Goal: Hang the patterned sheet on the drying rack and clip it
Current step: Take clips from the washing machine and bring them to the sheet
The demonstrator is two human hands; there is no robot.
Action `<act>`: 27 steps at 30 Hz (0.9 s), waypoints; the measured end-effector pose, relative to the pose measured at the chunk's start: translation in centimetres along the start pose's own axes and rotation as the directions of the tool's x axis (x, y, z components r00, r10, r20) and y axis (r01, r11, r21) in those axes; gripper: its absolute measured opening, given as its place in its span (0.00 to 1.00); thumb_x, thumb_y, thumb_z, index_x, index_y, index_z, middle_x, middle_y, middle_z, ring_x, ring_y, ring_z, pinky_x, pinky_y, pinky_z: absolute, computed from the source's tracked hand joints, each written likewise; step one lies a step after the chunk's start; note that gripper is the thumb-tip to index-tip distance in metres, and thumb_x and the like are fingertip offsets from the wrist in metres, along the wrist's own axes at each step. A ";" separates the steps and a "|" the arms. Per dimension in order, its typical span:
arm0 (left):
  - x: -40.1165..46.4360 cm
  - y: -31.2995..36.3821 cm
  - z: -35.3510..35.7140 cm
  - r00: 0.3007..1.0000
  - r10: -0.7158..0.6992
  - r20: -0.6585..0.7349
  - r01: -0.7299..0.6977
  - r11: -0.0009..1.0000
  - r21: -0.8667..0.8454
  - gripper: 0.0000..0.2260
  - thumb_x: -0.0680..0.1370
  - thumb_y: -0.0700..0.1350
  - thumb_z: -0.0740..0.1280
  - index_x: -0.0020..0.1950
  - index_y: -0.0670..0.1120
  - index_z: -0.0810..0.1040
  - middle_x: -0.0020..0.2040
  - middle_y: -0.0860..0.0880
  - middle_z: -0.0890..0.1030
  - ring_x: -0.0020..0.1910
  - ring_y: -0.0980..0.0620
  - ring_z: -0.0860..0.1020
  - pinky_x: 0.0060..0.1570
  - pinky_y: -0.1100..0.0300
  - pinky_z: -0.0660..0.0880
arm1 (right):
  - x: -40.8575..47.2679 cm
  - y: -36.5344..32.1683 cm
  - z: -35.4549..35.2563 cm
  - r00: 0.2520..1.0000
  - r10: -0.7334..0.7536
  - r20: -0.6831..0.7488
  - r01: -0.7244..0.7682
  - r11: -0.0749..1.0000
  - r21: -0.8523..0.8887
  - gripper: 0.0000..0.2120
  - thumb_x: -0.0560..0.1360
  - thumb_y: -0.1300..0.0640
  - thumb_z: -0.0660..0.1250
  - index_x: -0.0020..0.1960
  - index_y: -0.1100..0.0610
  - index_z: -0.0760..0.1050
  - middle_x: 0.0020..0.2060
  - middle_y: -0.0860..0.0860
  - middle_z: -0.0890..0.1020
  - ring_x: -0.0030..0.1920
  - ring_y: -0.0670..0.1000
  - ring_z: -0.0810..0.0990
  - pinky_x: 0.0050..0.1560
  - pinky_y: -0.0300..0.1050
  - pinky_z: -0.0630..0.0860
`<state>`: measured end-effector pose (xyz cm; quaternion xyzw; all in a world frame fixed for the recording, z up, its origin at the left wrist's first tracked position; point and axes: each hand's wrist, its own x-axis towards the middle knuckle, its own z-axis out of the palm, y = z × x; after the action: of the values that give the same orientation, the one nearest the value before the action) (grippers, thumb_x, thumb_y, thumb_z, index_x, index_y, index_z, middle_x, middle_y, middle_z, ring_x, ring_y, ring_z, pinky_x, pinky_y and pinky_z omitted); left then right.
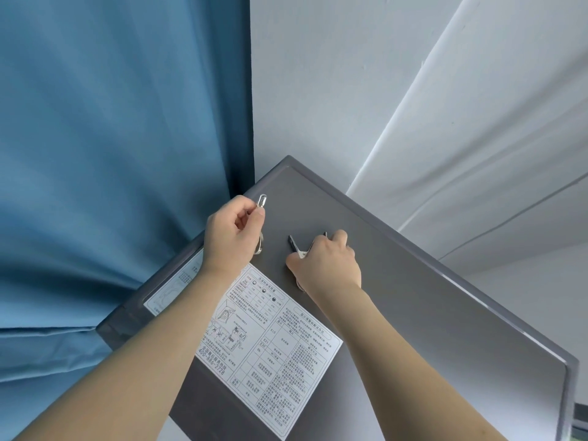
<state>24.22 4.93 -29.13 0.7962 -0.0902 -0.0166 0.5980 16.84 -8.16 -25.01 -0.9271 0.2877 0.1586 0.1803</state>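
Two bare forearms reach up from the bottom edge over a grey appliance top, a flat panel with a raised rim running along its right and far sides. Nearest on that surface lies a white instruction sticker printed with tables and small diagrams; the left forearm crosses its corner. Farther on, the left hand pinches a clear clip between thumb and curled fingers, with a second clear piece showing just under the fist. Beside it, the right hand curls round a metal clip with dark tips, knuckles up, resting on the panel. Behind the appliance a blue curtain hangs at left, against a white wall. The patterned sheet and drying rack are out of view.
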 end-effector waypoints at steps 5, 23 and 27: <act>0.2 0.1 0.2 0.999 0.027 -0.042 -0.019 0.986 0.164 0.13 0.77 0.52 0.66 0.36 0.47 0.73 0.26 0.52 0.75 0.27 0.51 0.75 0.30 0.58 0.73 | -0.1 0.3 -0.2 1.000 0.004 -0.006 -0.004 0.998 0.061 0.19 0.73 0.46 0.59 0.49 0.61 0.76 0.53 0.53 0.68 0.51 0.58 0.72 0.44 0.47 0.71; -17.5 13.9 -7.4 0.952 -0.130 -0.278 0.144 0.989 0.027 0.17 0.81 0.51 0.62 0.43 0.37 0.73 0.33 0.51 0.71 0.31 0.55 0.66 0.33 0.59 0.65 | -16.2 3.2 -5.1 0.958 -0.284 -0.035 0.221 0.655 0.723 0.17 0.77 0.56 0.56 0.31 0.55 0.57 0.26 0.50 0.71 0.41 0.54 0.67 0.33 0.42 0.65; -21.1 15.8 -9.1 0.923 -0.150 -0.355 0.169 0.985 0.022 0.15 0.80 0.50 0.65 0.43 0.38 0.78 0.24 0.57 0.65 0.26 0.57 0.62 0.29 0.63 0.62 | -18.7 3.9 -4.8 0.945 -0.328 -0.002 0.231 0.660 0.714 0.20 0.79 0.52 0.57 0.30 0.54 0.58 0.30 0.51 0.70 0.33 0.48 0.68 0.32 0.42 0.66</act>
<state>2.69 12.81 -13.17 0.8062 0.0830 0.0798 0.5803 0.76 -4.29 -14.28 -0.8080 0.1679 0.0653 0.5610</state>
